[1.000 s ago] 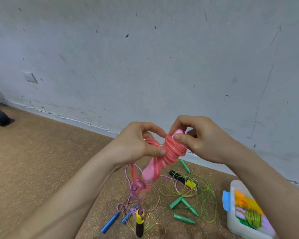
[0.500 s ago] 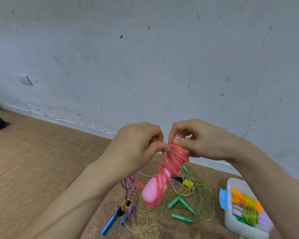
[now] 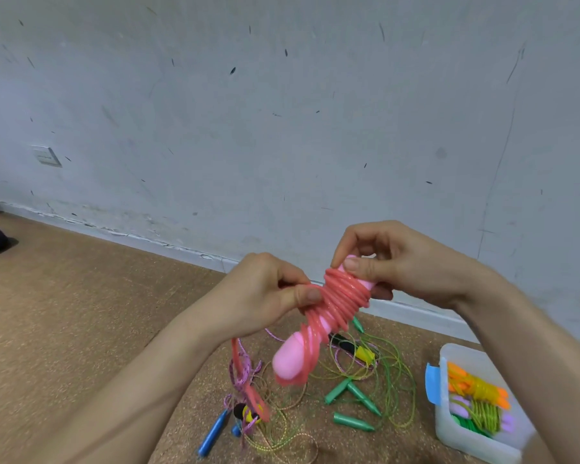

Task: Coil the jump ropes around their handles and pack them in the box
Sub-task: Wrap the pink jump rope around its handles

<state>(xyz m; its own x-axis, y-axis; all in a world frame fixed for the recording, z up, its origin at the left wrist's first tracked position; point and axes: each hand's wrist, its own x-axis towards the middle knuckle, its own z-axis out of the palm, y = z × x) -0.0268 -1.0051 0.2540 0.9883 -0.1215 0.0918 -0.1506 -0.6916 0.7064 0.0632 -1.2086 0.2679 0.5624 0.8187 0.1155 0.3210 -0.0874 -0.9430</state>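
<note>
Pinching the pink rope coil (image 3: 345,296), left hand (image 3: 265,296) meets right hand (image 3: 406,262) gripping the handles (image 3: 290,360); loose ropes (image 3: 382,373) and box (image 3: 466,442) lie below the fingers (image 3: 359,264).

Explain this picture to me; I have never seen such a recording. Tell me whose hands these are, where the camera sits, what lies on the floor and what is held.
No machine here: a person works with bare hands, filmed by one camera worn on the head. The right hand grips the top of the pink handle; the left hand pinches the pink rope coiled around it. On the brown floor lie tangled ropes with green handles, a blue handle and a black-and-yellow handle. At right stands a clear box holding coiled ropes.
</note>
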